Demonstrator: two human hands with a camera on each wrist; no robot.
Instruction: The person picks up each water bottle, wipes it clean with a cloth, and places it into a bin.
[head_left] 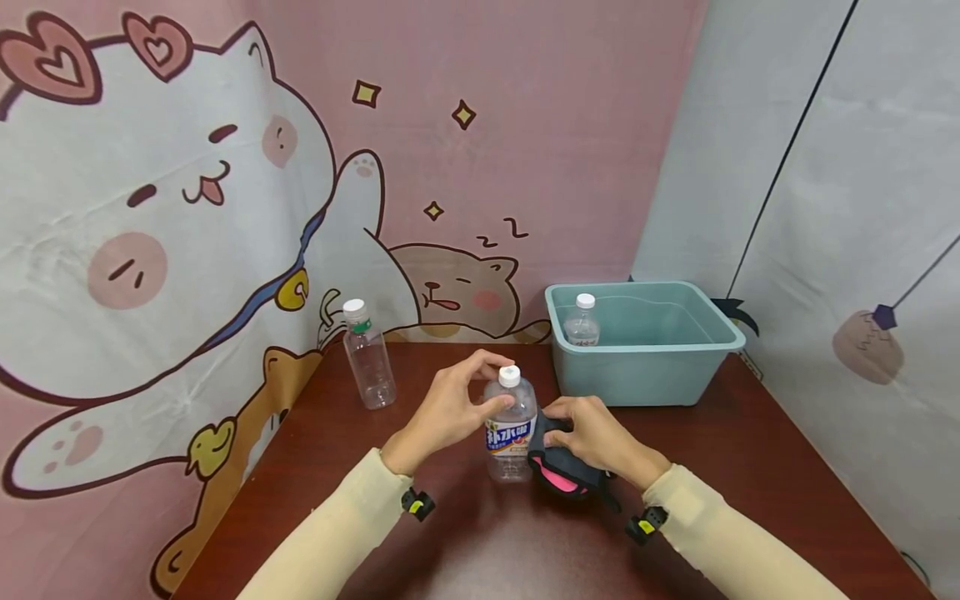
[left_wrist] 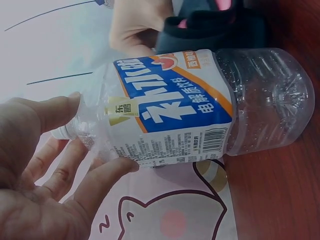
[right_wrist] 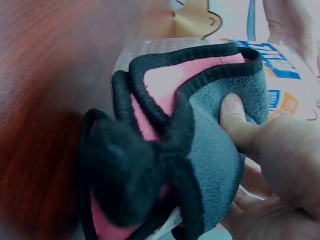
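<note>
A clear plastic bottle (head_left: 512,462) with a white cap and a blue, white and orange label stands upright on the table in the head view. My left hand (head_left: 447,410) holds it around the shoulder, just under the cap; the left wrist view shows thumb and fingers on either side of the bottle (left_wrist: 175,105). In my right hand (head_left: 600,435) is a folded grey cloth (head_left: 573,465) with pink lining and black edging, pinched between thumb and fingers. The cloth (right_wrist: 215,135) lies against the bottle's right side and partly covers it in the right wrist view.
On the dark red table (head_left: 457,550), another clear bottle (head_left: 371,367) with a white cap stands at the back left. A pale teal bin (head_left: 637,375) sits at the back right, with a capped bottle (head_left: 583,325) inside. Cartoon-printed fabric (head_left: 517,167) hangs behind.
</note>
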